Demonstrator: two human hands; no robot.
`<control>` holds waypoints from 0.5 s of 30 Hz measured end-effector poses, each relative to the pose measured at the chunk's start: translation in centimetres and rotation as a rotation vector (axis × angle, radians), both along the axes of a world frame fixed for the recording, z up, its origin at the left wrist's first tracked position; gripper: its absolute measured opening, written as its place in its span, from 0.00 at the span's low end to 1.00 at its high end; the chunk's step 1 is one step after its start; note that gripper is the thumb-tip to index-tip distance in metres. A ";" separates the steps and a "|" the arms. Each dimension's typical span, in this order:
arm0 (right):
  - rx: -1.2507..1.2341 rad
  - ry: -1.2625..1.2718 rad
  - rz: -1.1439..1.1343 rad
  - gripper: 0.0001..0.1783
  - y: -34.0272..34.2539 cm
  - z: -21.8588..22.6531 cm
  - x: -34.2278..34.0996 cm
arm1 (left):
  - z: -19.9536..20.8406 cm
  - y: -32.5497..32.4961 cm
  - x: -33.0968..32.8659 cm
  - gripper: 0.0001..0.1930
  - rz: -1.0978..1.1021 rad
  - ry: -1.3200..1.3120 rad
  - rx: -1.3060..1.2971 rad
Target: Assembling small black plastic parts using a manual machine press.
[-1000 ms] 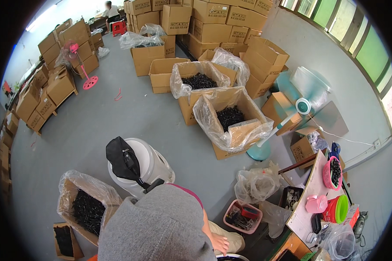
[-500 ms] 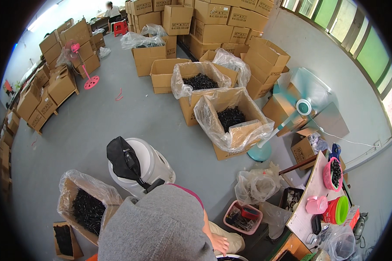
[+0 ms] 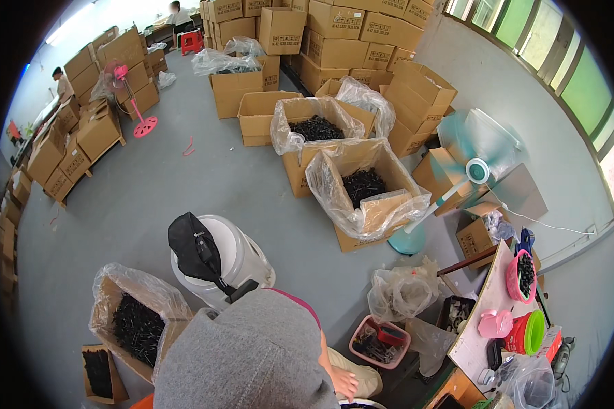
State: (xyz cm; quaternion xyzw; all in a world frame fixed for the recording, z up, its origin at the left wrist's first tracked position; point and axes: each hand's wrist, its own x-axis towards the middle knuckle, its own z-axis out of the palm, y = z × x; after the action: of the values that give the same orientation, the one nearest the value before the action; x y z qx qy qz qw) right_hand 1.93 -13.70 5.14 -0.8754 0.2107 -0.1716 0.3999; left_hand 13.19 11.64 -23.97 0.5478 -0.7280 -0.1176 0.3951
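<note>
Neither my left hand nor my right hand is in view. Close below me, a person in a grey garment (image 3: 252, 347) with magenta edging fills the lower middle. That person's bare hand (image 3: 344, 383) rests on a knee in beige trousers (image 3: 363, 375), fingers loosely spread, with nothing visible in it. Beside the grey garment stands a white bucket (image 3: 249, 262), a black fabric bag (image 3: 194, 247) lying over its top. To the left, a plastic-lined carton (image 3: 102, 300) holds many thin black parts (image 3: 138, 327).
Lined cartons (image 3: 372, 146) of black parts stand ahead, near a turquoise fan (image 3: 477, 170). A pink tub (image 3: 381, 363) of tools sits beside a worktable (image 3: 481, 293) at right. Stacked cartons (image 3: 334, 48) fill the back; a pink fan (image 3: 144, 126) stands left.
A distant person has come into view behind the cartons at far left. My view has shifted very slightly; the nearby hand stays on the knee.
</note>
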 end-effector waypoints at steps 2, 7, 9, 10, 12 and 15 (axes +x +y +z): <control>0.002 -0.004 0.001 0.19 0.2 -0.1 0.3 | 0.1 0.0 0.1 0.33 -0.007 0.000 0.024; 0.010 -0.014 0.005 0.19 0.6 -0.4 1.1 | 0.2 0.1 0.2 0.34 -0.002 -0.011 0.010; 0.015 -0.019 0.006 0.19 0.8 -0.6 1.5 | 0.4 0.1 0.3 0.34 -0.005 -0.017 0.013; 0.017 -0.021 0.007 0.19 0.9 -0.7 1.6 | 0.4 0.1 0.3 0.34 -0.002 -0.015 0.011; 0.021 -0.027 0.010 0.19 1.0 -0.8 2.0 | 0.3 0.1 0.3 0.34 0.002 -0.014 0.007; 0.025 -0.034 0.011 0.18 1.2 -1.0 2.5 | 0.6 0.0 0.4 0.34 -0.002 -0.018 0.025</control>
State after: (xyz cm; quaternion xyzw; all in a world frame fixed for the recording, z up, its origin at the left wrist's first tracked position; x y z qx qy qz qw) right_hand 4.45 -12.52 4.10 -0.8684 0.2013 -0.1814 0.4152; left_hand 13.59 11.64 -23.40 0.5532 -0.7304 -0.1220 0.3816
